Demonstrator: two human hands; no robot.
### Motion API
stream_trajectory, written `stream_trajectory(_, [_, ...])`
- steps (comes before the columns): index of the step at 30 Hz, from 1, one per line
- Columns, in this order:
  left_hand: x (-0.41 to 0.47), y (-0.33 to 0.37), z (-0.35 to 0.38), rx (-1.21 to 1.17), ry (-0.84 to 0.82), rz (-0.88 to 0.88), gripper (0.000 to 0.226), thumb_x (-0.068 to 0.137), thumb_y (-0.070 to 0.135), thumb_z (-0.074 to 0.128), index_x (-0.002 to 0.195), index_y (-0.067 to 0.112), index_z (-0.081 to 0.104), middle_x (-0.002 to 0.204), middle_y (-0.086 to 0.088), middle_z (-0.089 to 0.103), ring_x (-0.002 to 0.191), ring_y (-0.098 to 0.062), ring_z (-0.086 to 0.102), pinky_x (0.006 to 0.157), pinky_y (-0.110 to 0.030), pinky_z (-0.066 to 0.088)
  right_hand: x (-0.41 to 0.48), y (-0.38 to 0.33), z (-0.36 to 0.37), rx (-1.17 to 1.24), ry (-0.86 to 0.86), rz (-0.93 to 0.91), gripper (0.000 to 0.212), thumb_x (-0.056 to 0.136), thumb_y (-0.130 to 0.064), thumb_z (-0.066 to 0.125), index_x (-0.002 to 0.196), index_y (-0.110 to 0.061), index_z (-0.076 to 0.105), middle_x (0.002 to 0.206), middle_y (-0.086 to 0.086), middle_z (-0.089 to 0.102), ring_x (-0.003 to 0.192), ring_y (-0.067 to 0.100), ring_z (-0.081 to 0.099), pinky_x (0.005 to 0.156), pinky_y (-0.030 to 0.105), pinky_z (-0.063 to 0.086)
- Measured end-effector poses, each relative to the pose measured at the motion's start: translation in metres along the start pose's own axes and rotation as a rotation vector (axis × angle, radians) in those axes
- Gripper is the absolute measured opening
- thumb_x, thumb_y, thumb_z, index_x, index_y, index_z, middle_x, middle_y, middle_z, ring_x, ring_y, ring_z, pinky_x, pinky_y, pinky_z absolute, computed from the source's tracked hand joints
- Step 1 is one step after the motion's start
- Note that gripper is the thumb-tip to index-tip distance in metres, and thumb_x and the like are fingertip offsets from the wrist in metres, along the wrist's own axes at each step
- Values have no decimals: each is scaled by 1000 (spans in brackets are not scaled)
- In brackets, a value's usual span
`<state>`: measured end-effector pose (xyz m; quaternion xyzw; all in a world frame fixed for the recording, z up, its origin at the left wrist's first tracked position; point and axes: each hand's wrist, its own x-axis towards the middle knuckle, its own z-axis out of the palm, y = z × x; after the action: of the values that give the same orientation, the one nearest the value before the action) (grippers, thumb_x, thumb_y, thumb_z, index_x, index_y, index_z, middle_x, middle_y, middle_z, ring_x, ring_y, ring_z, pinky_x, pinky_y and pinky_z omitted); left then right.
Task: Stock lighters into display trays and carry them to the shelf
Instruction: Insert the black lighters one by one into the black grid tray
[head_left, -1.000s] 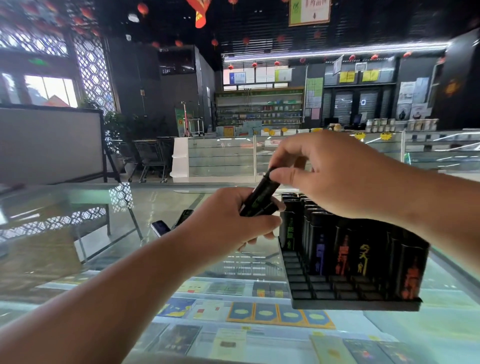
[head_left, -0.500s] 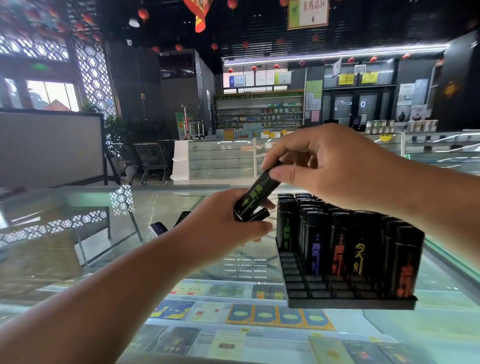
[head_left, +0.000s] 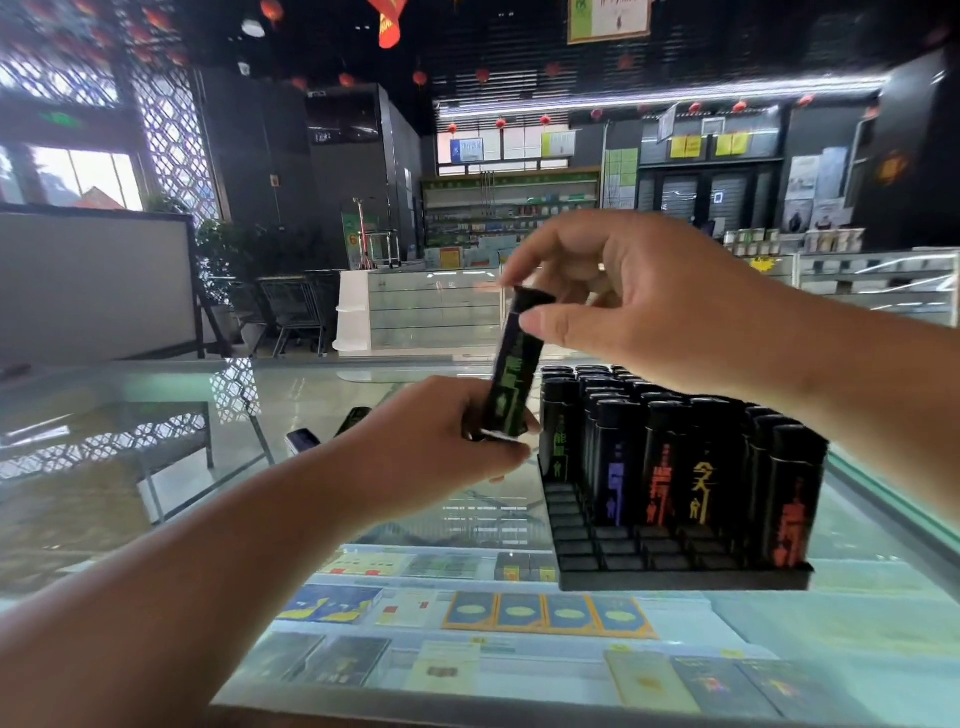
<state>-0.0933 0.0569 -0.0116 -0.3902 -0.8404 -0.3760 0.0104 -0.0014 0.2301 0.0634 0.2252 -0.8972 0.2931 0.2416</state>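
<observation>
A black lighter with green print (head_left: 511, 379) stands almost upright in the air, left of the tray. My right hand (head_left: 649, 301) pinches its top end between thumb and fingers. My left hand (head_left: 436, 447) is curled round its bottom end; what else lies in that fist is hidden. The black display tray (head_left: 623, 564) sits on the glass counter to the right. Several black lighters (head_left: 665, 447) with purple, red, yellow and green print stand in its rear rows. The tray's front slots hold nothing.
Two loose lighters (head_left: 301, 441) (head_left: 356, 415) lie on the glass counter top (head_left: 156, 467) beyond my left wrist. Flat packs are displayed under the glass (head_left: 545, 613). More shop counters and shelves (head_left: 509, 208) stand far behind.
My right hand has lifted the green-print lighter up and tipped it from slanted to nearly upright, drawing it out of my left hand's grip. The tray has not moved.
</observation>
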Motion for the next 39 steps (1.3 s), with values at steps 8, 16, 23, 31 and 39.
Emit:
stream_trajectory(8, [3, -6, 0, 77, -48, -31, 7, 84, 31, 72, 85, 38, 68, 52, 16, 59, 50, -1, 50, 60, -27, 45, 3, 4, -9, -245, -137, 64, 8, 84, -27, 72, 90, -33, 72, 77, -16, 66, 62, -5, 58, 54, 5, 41])
stream_trajectory(16, [3, -5, 1, 108, -104, -43, 6, 85, 35, 70, 91, 37, 69, 58, 16, 65, 49, 1, 51, 60, -24, 46, 2, 5, -1, -401, -191, 80, 1, 83, -29, 74, 84, -30, 73, 62, -13, 60, 56, -10, 54, 47, 3, 35])
stream_trajectory(23, [1, -2, 0, 97, -106, -62, 10, 85, 32, 70, 95, 34, 70, 65, 12, 70, 49, 3, 52, 59, -20, 43, 3, 7, 1, -413, -181, 91, 4, 80, -32, 76, 81, -30, 72, 67, -13, 63, 56, -12, 54, 48, 1, 34])
stream_trajectory(31, [-4, 9, -8, -224, -59, -115, 13, 93, 22, 62, 99, 18, 73, 79, 1, 75, 56, -4, 48, 52, -21, 37, 3, 12, 3, -390, -160, 99, 7, 85, -38, 69, 82, -33, 71, 70, -15, 64, 66, -5, 56, 54, 3, 38])
stream_trajectory(39, [-9, 16, -15, -500, 83, -105, 29, 88, 47, 49, 88, 33, 75, 73, 5, 65, 65, -8, 57, 58, -25, 43, 3, 8, 5, -328, -74, 14, 12, 85, -33, 68, 96, -36, 64, 80, -18, 62, 74, 6, 58, 64, 17, 43])
